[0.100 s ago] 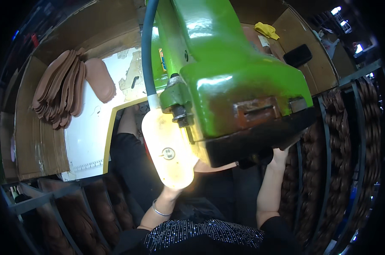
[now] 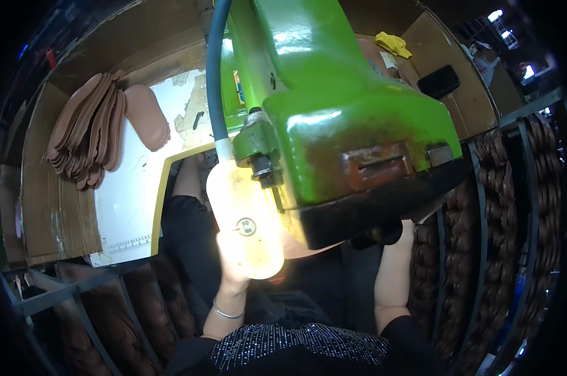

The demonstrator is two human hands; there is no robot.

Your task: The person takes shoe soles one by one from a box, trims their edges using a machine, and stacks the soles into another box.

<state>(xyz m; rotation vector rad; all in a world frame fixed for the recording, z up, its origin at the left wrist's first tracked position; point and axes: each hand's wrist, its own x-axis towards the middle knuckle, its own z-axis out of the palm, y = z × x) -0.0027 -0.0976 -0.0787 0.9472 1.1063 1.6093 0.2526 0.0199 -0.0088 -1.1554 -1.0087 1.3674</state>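
Observation:
A large green machine head (image 2: 352, 119) hangs over the middle, most likely a sewing machine, and hides much of the work below it. A bright lamp (image 2: 249, 244) is fixed at its left side on a grey flexible stem. Behind that lamp is my left hand (image 2: 231, 266), its fingers lost in the glare. My right hand (image 2: 406, 233) reaches under the machine's right end, where the dark lower part covers the fingers. Between the hands, the curved edge of a tan sheet-like piece (image 2: 311, 249) shows beneath the machine. Whether either hand grips it cannot be made out.
Several brown insole-shaped pieces (image 2: 86, 131) are bunched on the white table (image 2: 130, 188) at left, with a single one (image 2: 147, 118) beside them. Cardboard walls (image 2: 58, 207) surround the table. A black phone (image 2: 438, 81) and yellow cloth (image 2: 393, 45) lie at back right. Racks of brown pieces (image 2: 502, 238) stand at right.
My left hand has shifted up and to the left, coming out beside the lamp's left edge. The right forearm has moved slightly left. The tan piece's visible edge has changed a little.

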